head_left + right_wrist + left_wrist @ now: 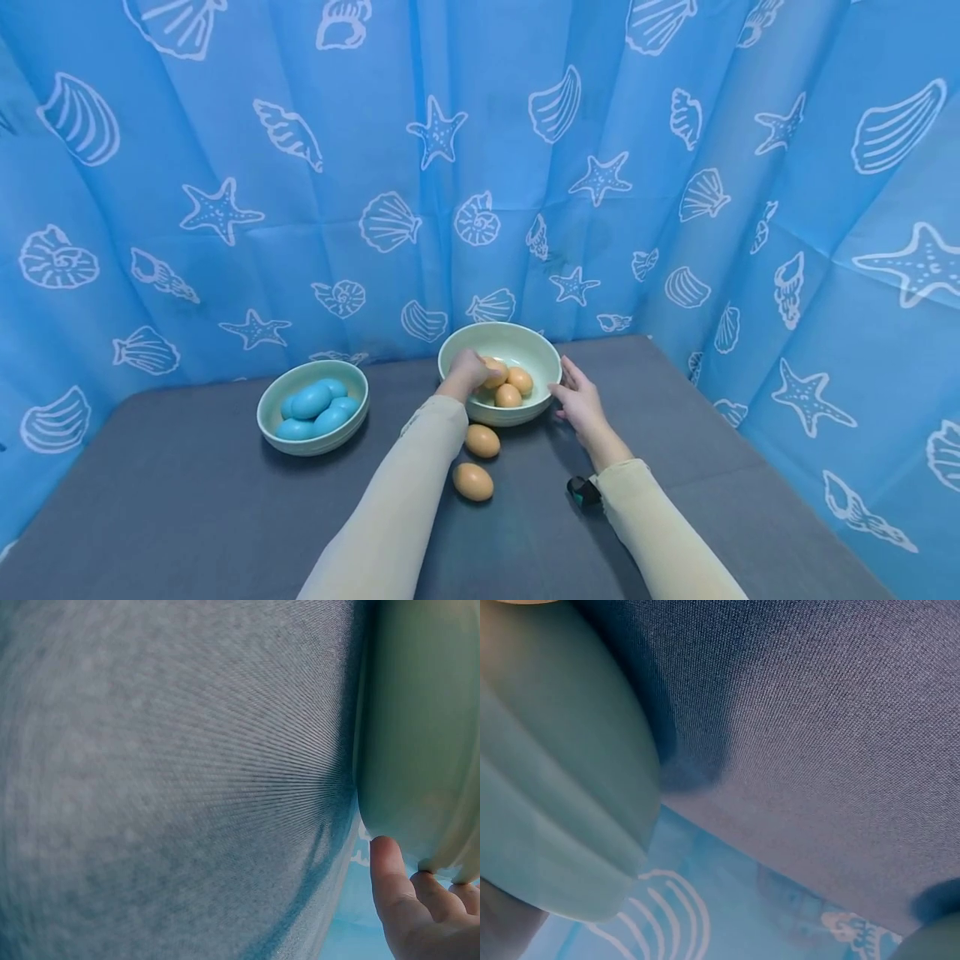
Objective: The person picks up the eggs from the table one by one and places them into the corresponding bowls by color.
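Note:
In the head view my left hand [467,370] reaches over the near left rim into a pale green bowl [540,354]. Its fingers are on a brown egg [492,372], partly hidden by the hand. Beside that egg lie another brown egg [520,381] and a third egg [507,396]. My right hand [581,404] is at the bowl's right side, thumb at the rim. In the right wrist view, its extended fingertips touch the bowl's outer wall [420,727]. Two more brown eggs, the farther egg [482,441] and the nearer egg [472,482], lie on the table in front.
A second pale green bowl [300,448] with several blue eggs [311,402] stands to the left on the grey cloth-covered table [187,500]. Beside the right sleeve is a small black object [583,492]. A blue shell-patterned curtain [315,192] hangs behind.

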A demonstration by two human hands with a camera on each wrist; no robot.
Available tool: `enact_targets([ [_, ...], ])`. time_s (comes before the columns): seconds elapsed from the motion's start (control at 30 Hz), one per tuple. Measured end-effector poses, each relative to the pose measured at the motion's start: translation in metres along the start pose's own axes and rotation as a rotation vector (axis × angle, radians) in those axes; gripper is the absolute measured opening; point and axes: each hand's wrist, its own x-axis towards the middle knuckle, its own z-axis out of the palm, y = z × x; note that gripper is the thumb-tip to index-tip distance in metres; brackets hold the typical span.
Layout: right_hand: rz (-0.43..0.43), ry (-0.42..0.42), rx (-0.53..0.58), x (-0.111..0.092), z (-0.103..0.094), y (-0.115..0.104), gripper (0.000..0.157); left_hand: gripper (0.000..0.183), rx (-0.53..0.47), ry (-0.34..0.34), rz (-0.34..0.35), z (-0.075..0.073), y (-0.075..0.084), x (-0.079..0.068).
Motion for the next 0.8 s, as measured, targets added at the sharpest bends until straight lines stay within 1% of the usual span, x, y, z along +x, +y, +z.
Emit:
enact_targets([
  [0.1,-0.003,0.003,0.002,-0.001,0.000,-0.001,0.064,0.034,0.027,0.005,0.003,0.002,0.000,0.002],
  [0.23,-0.011,0.005,-0.005,-0.002,0.001,-0.002,0.064,0.046,0.051,0.004,-0.012,0.004,-0.001,0.004],
  [0.4,-0.013,0.008,-0.020,-0.004,0.001,-0.003,0.064,0.049,0.071,-0.002,-0.020,0.006,-0.002,0.007],
  [0.57,-0.019,0.006,-0.007,-0.004,0.001,-0.003,0.064,0.046,0.114,-0.010,-0.010,0.007,-0.002,0.007],
  [0.67,-0.024,0.007,-0.004,-0.003,0.000,-0.002,0.064,0.041,0.136,-0.018,-0.020,0.007,0.000,0.006],
  [0.73,-0.026,0.006,-0.012,-0.003,0.000,0.000,0.064,0.036,0.150,-0.027,-0.036,0.007,0.001,0.009],
  [0.8,-0.029,0.003,-0.019,-0.003,0.000,0.000,0.064,0.031,0.147,-0.026,-0.031,0.008,-0.002,0.015],
])
